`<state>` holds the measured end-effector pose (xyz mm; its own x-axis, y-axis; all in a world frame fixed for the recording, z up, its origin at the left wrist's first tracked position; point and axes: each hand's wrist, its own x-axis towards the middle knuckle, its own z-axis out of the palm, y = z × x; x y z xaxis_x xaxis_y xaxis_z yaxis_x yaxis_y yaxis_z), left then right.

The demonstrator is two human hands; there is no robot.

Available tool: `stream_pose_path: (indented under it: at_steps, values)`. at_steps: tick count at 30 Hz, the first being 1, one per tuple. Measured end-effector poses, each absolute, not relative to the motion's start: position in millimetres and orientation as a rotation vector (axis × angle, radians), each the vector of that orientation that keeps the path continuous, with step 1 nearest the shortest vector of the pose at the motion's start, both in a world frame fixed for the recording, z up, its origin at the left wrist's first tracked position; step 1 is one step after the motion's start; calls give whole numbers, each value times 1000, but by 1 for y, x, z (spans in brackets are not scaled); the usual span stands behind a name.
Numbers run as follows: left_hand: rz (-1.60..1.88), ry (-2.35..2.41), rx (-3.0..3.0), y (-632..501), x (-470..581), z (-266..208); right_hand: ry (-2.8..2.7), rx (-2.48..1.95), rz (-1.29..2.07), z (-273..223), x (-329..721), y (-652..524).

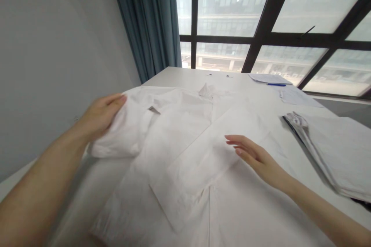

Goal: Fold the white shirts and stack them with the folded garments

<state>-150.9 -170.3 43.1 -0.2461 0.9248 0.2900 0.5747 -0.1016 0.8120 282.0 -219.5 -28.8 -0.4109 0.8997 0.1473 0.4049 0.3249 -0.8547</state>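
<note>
A white long-sleeved shirt [185,127] lies spread with its collar at the far end and its front seam running toward me. One sleeve [199,162] crosses the front diagonally, its cuff at the lower middle. At the left, my left hand [102,114] is closed on the edge of the other sleeve [123,135], thumb on top; its fingers are partly hidden by cloth. My right hand [255,156] is just over the right side of the shirt, fingers stretched out with nothing in them. Whether its fingertips touch the cloth, I cannot tell.
The shirt rests on a white table [179,75]. To the right lies a stack of folded white garments [339,150]. Papers [268,78] and a blue pen [276,84] are at the back right. A wall, a curtain [150,19] and windows border the table.
</note>
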Motion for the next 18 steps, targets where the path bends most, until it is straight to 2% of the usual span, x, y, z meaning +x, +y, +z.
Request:
stream_pose_path:
  at_steps: [1,4,5,7,10,12,15,18]
  values:
    - [1222,1645,1618,-173,-129,49,-1931,-1090,1114,-25,274,-224]
    - [718,1029,1690,-184,-68,52,-1824,-948,1365,-20,255,-235]
    - [640,915,1731,-185,-54,48,-1791,-920,1406,-22,250,-236]
    - [709,837,1849,-179,-38,33,-1738,-911,1443,-30,245,-237]
    - [1229,1150,2044,-153,-41,-3,-1694,-988,1421,-46,244,-235]
    - [1391,1509,2226,-132,-56,-30,-1736,-1030,1351,-54,244,-233]
    - [1096,1812,2437,-111,-79,-64,-1968,-1002,1150,-57,242,-233]
    - [964,1931,2368,-103,-91,-83,-2241,-946,998,-50,239,-235]
